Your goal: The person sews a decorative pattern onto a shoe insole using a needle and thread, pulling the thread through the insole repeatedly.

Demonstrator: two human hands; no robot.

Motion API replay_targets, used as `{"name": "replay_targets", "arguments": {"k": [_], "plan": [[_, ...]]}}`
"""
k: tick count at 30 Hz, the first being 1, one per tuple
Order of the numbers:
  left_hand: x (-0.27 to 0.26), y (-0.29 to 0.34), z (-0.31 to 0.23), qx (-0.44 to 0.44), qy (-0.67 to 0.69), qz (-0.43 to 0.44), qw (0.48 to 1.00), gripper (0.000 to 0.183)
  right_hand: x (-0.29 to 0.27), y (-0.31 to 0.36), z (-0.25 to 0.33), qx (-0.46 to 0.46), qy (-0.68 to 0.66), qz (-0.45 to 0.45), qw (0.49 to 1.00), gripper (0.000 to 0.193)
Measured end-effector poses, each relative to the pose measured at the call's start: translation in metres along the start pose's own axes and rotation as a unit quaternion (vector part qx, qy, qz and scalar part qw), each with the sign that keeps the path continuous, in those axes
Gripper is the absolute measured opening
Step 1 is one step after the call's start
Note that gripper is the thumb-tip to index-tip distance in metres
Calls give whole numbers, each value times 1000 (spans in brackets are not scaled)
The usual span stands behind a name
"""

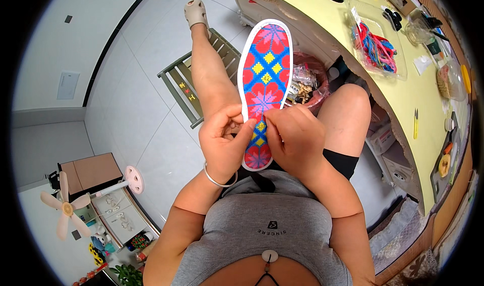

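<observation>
An embroidered insole [264, 87] with a white edge stands lengthwise over my lap, patterned in red and pink flowers with blue bands and yellow diamonds. Its left edge is gripped by my left hand [224, 135], thumb on the patterned face and fingers curled behind. My right hand [296, 140] is closed, its thumb and forefinger pinched against the insole's face a little below the middle. Whatever lies in that pinch is too small or hidden to make out; no needle or thread shows there. A bangle circles my left wrist.
On the right, a yellow table [398, 99] carries a clear tray [401, 67] with colourful thread skeins [373, 46] and yellow snips [416, 123]. A slatted stool [179, 87] is under my left leg. Beyond the insole sits a pink waste bin [318, 92]. A fan [67, 208] stands at lower left.
</observation>
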State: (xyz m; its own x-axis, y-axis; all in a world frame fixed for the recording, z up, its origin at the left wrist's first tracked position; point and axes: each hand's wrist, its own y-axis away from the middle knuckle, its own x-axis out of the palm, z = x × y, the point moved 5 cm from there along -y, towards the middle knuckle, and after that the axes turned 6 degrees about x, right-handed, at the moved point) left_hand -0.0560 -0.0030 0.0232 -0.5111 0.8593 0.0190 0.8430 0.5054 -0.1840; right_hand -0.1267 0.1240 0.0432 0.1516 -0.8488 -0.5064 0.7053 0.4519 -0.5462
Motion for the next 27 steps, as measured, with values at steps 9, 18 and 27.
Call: {"name": "replay_targets", "arguments": {"k": [9,18,27], "plan": [[2,5,0,96,-98,-6,991,27,12,2,1,35,-27,54,998,13],[-3,1,7,27,19,-8,999,30,0,4,-14,106,-85,-42,990,11],[10,-5,20,-108,306,48,945,33,36,22,-37,485,-631,64,602,13]]}}
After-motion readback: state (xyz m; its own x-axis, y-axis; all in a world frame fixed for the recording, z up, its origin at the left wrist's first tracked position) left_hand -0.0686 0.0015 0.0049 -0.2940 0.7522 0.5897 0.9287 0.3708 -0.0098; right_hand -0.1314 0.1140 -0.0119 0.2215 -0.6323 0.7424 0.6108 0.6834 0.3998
